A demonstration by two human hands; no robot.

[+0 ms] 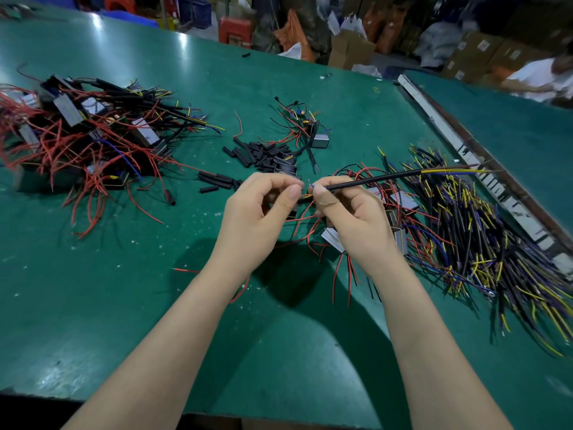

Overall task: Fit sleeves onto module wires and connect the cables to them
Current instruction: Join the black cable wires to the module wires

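Note:
My left hand [266,209] pinches a thin red module wire [302,212] between thumb and forefinger above the green table. My right hand [350,218] grips a black cable [378,179] near its end; the cable runs up to the right and splits into yellow, blue and brown cores. The two wire tips almost meet between my thumbs. Under my right hand hangs a silver module [333,236] with red wires. Black sleeves [257,153] lie in a loose heap just beyond my hands.
A big pile of modules with red wires [83,131] covers the left of the table [155,274]. A heap of black cables [483,243] lies at the right. One module [319,139] sits behind the sleeves. A metal rail [449,141] edges the table at the right.

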